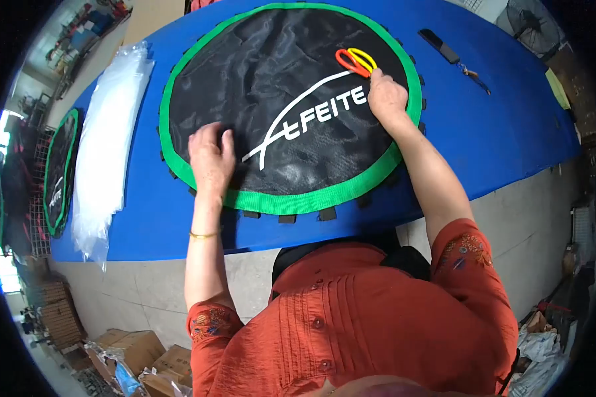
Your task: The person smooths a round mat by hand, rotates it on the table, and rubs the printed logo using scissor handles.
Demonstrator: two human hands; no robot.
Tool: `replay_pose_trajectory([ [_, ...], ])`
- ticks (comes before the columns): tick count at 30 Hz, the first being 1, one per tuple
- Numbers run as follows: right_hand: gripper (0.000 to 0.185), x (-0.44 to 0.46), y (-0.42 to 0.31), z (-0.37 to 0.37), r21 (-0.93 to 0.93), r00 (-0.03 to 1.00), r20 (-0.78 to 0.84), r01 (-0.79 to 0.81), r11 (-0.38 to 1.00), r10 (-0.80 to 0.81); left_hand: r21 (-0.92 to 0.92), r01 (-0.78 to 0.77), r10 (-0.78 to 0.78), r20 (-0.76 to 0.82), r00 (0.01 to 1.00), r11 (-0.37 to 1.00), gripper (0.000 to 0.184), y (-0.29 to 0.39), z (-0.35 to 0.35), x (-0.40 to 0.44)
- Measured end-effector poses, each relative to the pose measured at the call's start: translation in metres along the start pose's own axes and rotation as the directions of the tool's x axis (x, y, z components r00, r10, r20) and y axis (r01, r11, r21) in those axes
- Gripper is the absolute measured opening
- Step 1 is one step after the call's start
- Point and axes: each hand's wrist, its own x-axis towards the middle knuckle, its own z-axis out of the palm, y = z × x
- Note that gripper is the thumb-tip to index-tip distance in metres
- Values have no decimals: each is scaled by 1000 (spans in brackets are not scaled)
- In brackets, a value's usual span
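A round black mesh mat with a green border and white lettering lies flat on the blue table. Black tabs stick out around its rim. My right hand is closed on scissors with red and yellow handles, over the right part of the mat; the blades are hidden in the hand. On the left part of the mat rests my left hand, its thumb apart from the fingers and nothing held in it.
Clear plastic bags lie in a stack on the table's left. A black object with a cord is at the back right. Another round mat stands beyond the left edge. Cardboard boxes are on the floor.
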Motion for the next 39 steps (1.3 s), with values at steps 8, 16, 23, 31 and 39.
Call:
replay_pose_trajectory([
  [8, 20, -3, 4, 0, 79, 997, -21, -78, 994, 80, -961, -93, 387, -193, 902, -260, 15, 251, -75, -52],
  [16, 25, -9, -3, -14, 161, 981, 25, -193, 968, 191, -333, 146, 272, -370, 888, -932, 29, 310, -93, -65],
  [23, 21, -9, -3, -14, 177, 983, -3, -181, 968, 184, -263, 218, 327, -503, 800, -940, 24, 302, -78, -43],
  [31, 20, -10, -2, -13, 179, 984, -27, -169, 969, 176, -580, 225, 498, -367, 786, -783, 19, 264, -86, -45],
  [39, 21, -11, 1, -11, 183, 983, -61, -158, 970, 172, -339, 349, 466, -375, 802, -874, 25, 280, -89, -48],
])
